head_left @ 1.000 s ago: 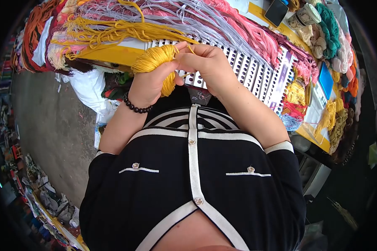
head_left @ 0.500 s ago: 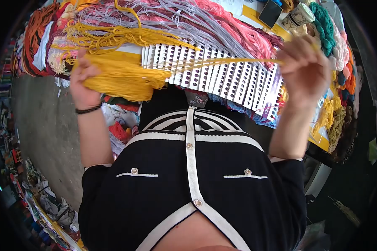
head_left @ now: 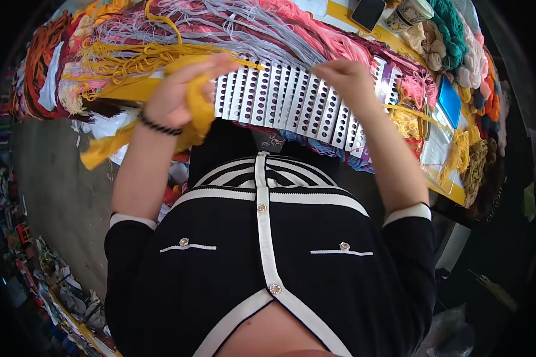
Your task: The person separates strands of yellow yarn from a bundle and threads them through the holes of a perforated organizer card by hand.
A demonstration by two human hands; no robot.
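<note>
A skein of yellow thread (head_left: 201,107) is looped around my left hand (head_left: 181,92), and its loose part swings out below the wrist to the left. My left hand's fingers are bent and partly blurred. Over the white cards with rows of holes (head_left: 292,98), my right hand (head_left: 346,80) is closed with its fingertips pinched; what it holds, if anything, is too small to make out. More yellow strands (head_left: 128,59) lie beside lilac threads (head_left: 220,27) and pink threads (head_left: 304,24) on the table.
At the back right are a black phone (head_left: 368,13) and a patterned cup (head_left: 409,13). Green yarn (head_left: 448,35), a blue flat object (head_left: 449,102) and yellow yarn (head_left: 460,156) lie along the right side. White plastic (head_left: 104,126) hangs below the left table edge.
The yellow skein, stretched between my hands half a second ago, now hangs round my left hand. My left hand has moved right and my right hand left, its fingers closing together.
</note>
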